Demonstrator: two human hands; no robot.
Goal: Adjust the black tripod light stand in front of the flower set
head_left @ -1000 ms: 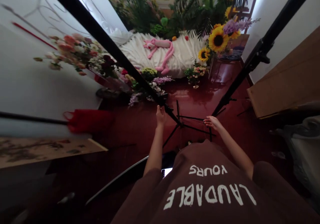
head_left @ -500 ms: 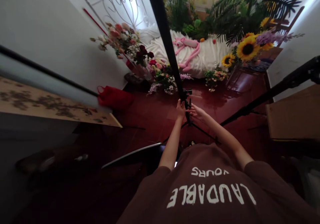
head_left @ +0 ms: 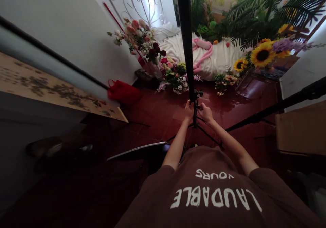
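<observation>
In front of me stands a tall black tripod stand (head_left: pixel 187 44), its pole running up out of the top of the view and its legs spread on the floor. My left hand (head_left: pixel 188 110) is closed around the pole from the left side, low down. From the right, my right hand (head_left: pixel 205 113) has its fingers closed at a small black knob (head_left: pixel 198 107) on the stand's side. Another black clamp (head_left: pixel 200 93) sits just above both hands. My fingers partly cover the knob.
A dark panel with a pale edge (head_left: pixel 137 150) lies left of my arms. Another black pole (head_left: pixel 275 107) slants in from the right near a cardboard box (head_left: pixel 302 127). A red bag (head_left: pixel 123 91) rests by the left wall. Flowers (head_left: pixel 175 76) and a white-draped bed (head_left: pixel 217 59) are beyond.
My right hand's fingers, looser before, have closed in at the knob. The pole now appears more upright, and the whole view has shifted. My left hand stays on the pole.
</observation>
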